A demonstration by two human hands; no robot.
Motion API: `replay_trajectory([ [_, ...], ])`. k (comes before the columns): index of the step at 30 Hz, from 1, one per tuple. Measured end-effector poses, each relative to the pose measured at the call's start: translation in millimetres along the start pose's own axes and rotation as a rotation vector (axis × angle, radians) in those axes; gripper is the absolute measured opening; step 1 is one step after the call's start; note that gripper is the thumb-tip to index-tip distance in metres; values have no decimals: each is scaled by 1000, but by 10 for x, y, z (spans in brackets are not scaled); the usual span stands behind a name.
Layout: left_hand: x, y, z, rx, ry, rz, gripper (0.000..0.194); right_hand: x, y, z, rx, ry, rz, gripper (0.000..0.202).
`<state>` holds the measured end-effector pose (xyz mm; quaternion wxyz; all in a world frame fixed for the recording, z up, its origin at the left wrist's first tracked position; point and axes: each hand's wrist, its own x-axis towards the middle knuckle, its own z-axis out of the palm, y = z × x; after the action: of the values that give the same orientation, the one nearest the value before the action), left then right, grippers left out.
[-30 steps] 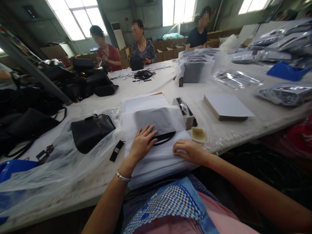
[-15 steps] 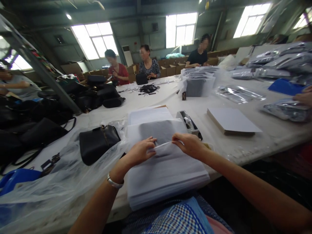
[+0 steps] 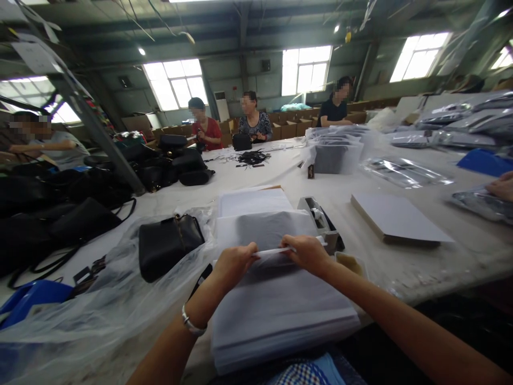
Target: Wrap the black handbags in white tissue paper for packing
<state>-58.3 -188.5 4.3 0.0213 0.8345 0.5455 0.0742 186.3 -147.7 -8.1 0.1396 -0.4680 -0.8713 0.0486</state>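
Note:
Both hands pinch the near edge of a sheet of white tissue paper [image 3: 227, 227], which lies over a dark, flat-looking item [image 3: 266, 227] that shows grey through it. My left hand [image 3: 234, 263] is closed on the edge at the left, thumb and fingers together. My right hand [image 3: 306, 252] grips the same edge further right, where it forms a narrow folded strip. Beneath lies a thick stack of white paper sheets [image 3: 280, 310]. A tape dispenser [image 3: 320, 219] stands just beyond my right hand. To the left, a black handbag [image 3: 166, 251] rests on clear plastic film [image 3: 132, 294].
Many black bags [image 3: 80, 224] are heaped at the left by a slanted metal post [image 3: 104, 139]. A stack of white boards [image 3: 401, 216] lies at the right. Paper-wrapped items [image 3: 332, 155] stand beyond it. Co-workers [image 3: 252, 120] sit across the table; another person's hand [image 3: 503, 187] shows at the right edge.
My left fingers, spread before, are now closed on the paper edge. The edge is turned over into a narrow strip. The camera view has tilted up a little.

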Motion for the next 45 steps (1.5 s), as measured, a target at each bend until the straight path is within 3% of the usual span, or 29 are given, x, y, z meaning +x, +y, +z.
replay_trajectory([
  [6, 49, -18, 15, 33, 37, -29, 25, 86, 25, 7, -50, 10, 54, 11],
  [12, -66, -82, 39, -152, 30, 41, 20, -156, -40, -60, 148, 29, -59, 14],
  [16, -146, -104, -41, -261, -36, 172, 13, -304, -63, -151, 370, -110, -42, 31],
  [20, -175, -69, -134, -265, -121, 200, 6, -255, -11, -140, 542, -200, -49, 35],
  [24, -178, -36, -158, -269, -137, 183, 5, -165, -19, -60, 453, -289, -169, 22],
  [31, -184, -30, -142, -308, -110, 177, 4, -73, -170, 153, 96, -174, -235, 13],
  [37, -161, -5, -118, -288, -77, 141, 11, -69, -286, 280, -62, -187, -201, 14],
  [41, -139, 29, -64, -247, -36, 100, 12, -84, -280, 295, -8, -200, -150, 17],
  [45, -98, 83, 2, -139, 13, -19, 7, -80, -132, 154, 357, -203, -105, 25],
])
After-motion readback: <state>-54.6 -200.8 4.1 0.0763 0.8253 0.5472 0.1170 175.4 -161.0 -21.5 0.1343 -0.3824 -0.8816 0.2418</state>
